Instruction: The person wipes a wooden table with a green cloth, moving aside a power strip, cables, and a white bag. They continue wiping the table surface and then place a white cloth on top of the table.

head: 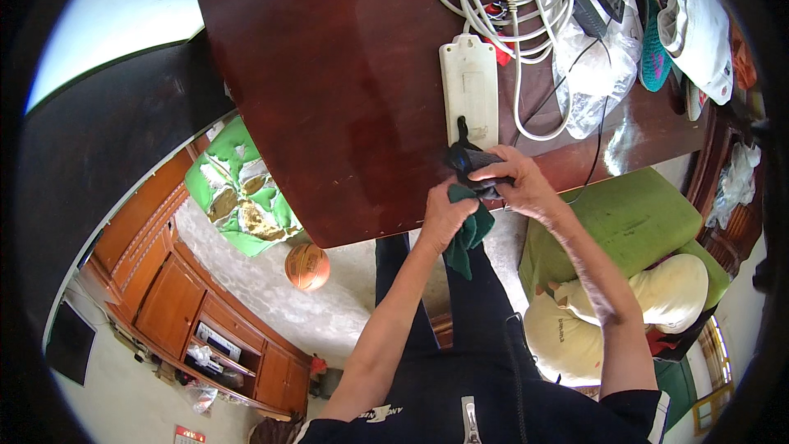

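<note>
My left hand (449,214) grips a dark green cloth (474,228), which hangs in folds over the table's near edge. My right hand (516,182) holds a dark grey and black object (478,164) with a black loop at its far end. Fingers cover much of this object, so I cannot tell its exact kind. Both hands are close together, with the cloth just below the dark object. Directly beyond them a white power strip (470,92) lies on the dark red wooden table (320,92), partly covered by the black loop.
A coiled white cable (518,55) with its plug and a clear plastic bag (595,68) lie at the table's far right. Right of my legs stands a green upholstered seat (616,222) with a cream plush toy (561,339). A basketball (307,267) and worn green stool (243,191) are at left.
</note>
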`<state>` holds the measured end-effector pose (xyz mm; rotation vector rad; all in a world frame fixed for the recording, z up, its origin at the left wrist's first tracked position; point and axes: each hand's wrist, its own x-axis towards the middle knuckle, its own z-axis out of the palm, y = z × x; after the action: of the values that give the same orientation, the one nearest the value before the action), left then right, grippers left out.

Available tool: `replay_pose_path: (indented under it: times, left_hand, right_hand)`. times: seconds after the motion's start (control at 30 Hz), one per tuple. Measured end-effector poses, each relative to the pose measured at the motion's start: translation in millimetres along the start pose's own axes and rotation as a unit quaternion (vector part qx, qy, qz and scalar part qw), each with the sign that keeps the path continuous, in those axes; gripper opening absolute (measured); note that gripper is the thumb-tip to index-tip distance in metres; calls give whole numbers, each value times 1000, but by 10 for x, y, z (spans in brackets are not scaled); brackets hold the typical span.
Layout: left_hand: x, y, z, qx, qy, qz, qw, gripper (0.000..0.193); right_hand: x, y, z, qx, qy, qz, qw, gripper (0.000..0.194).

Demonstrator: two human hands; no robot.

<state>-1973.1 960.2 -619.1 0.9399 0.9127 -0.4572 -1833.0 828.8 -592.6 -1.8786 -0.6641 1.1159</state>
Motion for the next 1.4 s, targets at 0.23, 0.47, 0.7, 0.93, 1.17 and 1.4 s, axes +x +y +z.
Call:
replay_pose_path:
  times: [0.23,0.47,0.7,0.93,1.17,1.4]
  left_hand:
    - [-89,-65,36,-23,21,-6,1000,48]
    - [10,7,100,-46,53,35,997,49]
    - [-207,82,-203,116,101,81,985,39]
    - [222,728,-331,104,121,179,971,58]
    - [445,1159,-39,147,121,114,975,65]
    - [727,1779,113,494,199,369,762,47]
  right_hand:
    - [740,-207,-748,80,114,-61,988,44]
    - [683,71,-24,-159,159,-95,970,54]
    - [-398,123,200,132,106,108,980,53]
    - [-141,23,28,596,227,46,769,95]
    - [8,164,-22,560,184,119,799,96]
    - [-183,144,-142,612,208,69,760,87]
